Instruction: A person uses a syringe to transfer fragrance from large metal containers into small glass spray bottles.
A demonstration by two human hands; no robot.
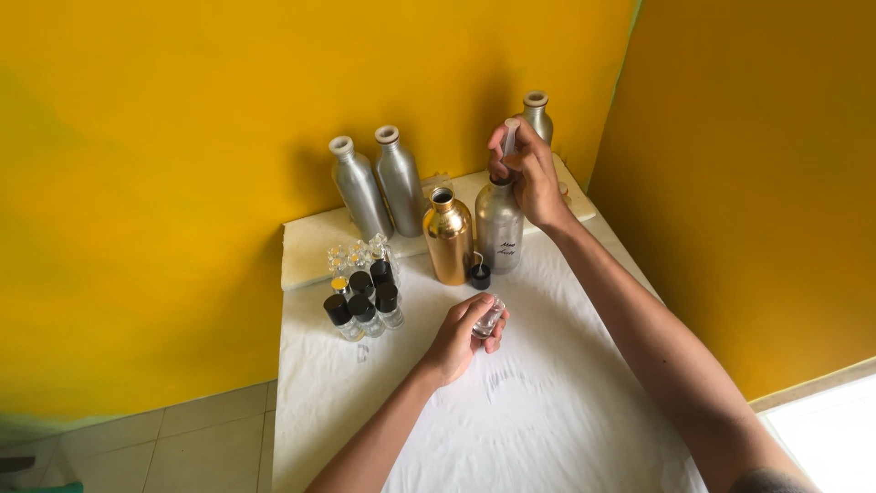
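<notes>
Yellow walls meet in a corner behind a table covered w/ wrinkled white cloth. Right hand is raised at the back, fingers pinched closed round a slim clear syringe, held upright w/ its tip down in the neck of a silver bottle. Left hand rests on the cloth nearer the viewer, curled closed round a small clear glass vial. The vial lies in front of & slightly left of the silver bottle, well below the syringe; left hand is the nearer one to it. Just left of the silver bottle: a shiny gold bottle, open-topped, smooth metal cylinder. Small black cap sits between them. Further left, a cluster of black-capped vials. Three more brushed-metal bottles stand along the back ledge.
</notes>
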